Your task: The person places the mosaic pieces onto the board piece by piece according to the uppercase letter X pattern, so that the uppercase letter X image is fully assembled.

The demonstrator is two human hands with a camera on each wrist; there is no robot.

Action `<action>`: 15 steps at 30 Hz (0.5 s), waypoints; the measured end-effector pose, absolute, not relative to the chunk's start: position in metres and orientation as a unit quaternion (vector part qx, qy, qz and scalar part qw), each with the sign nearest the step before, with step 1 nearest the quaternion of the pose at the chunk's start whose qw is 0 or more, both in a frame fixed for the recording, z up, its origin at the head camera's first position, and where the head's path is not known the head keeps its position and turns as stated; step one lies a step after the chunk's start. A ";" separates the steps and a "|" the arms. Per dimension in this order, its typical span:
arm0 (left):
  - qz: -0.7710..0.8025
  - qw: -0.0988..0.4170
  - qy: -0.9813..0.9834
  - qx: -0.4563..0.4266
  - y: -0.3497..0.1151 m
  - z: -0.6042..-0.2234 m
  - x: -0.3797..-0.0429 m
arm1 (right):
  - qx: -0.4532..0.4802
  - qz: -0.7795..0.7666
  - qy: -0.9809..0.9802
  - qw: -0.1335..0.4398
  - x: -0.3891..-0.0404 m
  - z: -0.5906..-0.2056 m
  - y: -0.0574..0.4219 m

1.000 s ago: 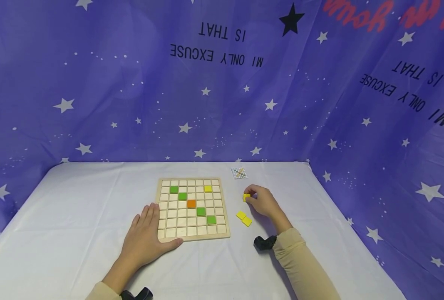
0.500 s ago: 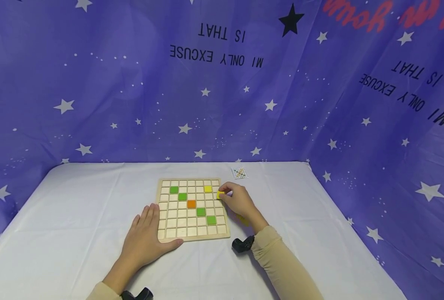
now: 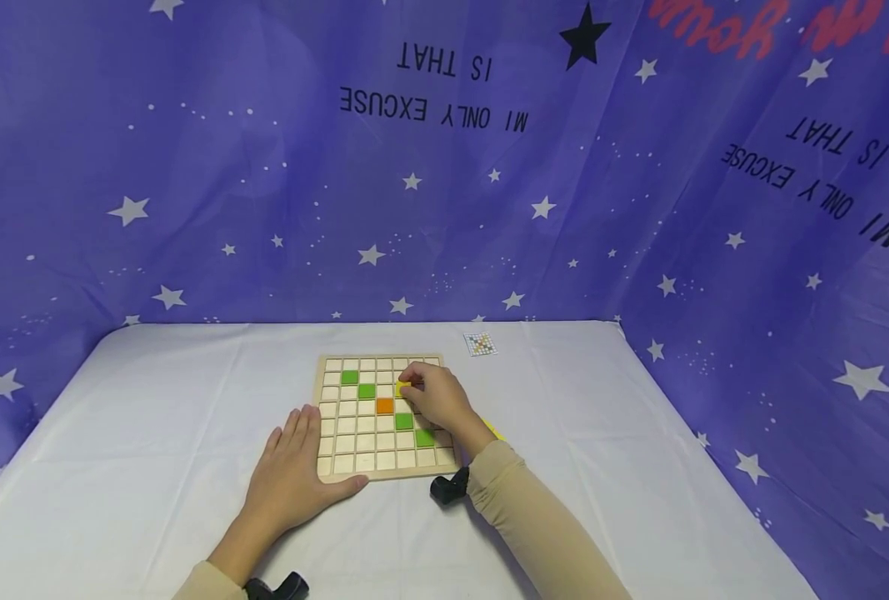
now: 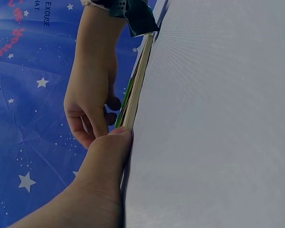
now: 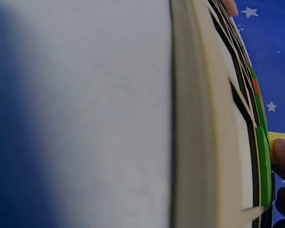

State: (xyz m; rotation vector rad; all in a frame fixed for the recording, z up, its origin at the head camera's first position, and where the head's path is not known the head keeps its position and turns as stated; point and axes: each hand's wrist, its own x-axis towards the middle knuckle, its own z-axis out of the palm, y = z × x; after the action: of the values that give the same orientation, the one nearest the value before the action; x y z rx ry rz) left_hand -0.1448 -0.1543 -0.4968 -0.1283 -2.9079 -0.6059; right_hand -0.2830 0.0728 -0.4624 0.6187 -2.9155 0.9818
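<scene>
A square wooden grid board [image 3: 384,476] lies on the table, with several green tiles [image 3: 350,377] and one orange tile [image 3: 385,406] in its cells. My left hand [image 3: 287,471] rests along the board's left side, fingers straight, its thumb at the front edge. Over the board, my right hand [image 3: 440,400] pinches a yellow tile [image 3: 402,389] between thumb and fingers, in the cell area up and right of the orange tile. In the right wrist view the yellow tile [image 5: 278,137] shows beyond the green ones. The yellow tile seen earlier in the board's upper right is hidden behind the right hand.
A small patterned card [image 3: 481,344] lies behind the board to the right. Loose yellow tile [image 3: 494,429] edges peek out past the right wrist. A white cloth [image 3: 152,433] covers the table, and blue star-printed curtains [image 3: 264,183] stand behind and beside it.
My right hand has carried the yellow tile leftward from the table at the board's right to over the board. My left hand has stayed in place.
</scene>
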 end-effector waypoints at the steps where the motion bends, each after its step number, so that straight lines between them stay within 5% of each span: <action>1: -0.203 0.084 -0.975 -0.043 -0.154 -0.496 -0.145 | 0.198 0.306 -0.931 0.002 -0.283 -0.462 0.072; 15: -0.206 0.092 -0.973 -0.046 -0.154 -0.496 -0.144 | 0.226 0.234 -0.946 -0.007 -0.280 -0.461 0.075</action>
State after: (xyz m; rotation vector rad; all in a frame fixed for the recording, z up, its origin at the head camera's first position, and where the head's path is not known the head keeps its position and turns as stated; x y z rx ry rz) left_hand -0.1444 -0.1544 -0.4958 -0.1373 -2.8901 -0.6121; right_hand -0.2795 0.0746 -0.4611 0.7139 -2.9846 0.7373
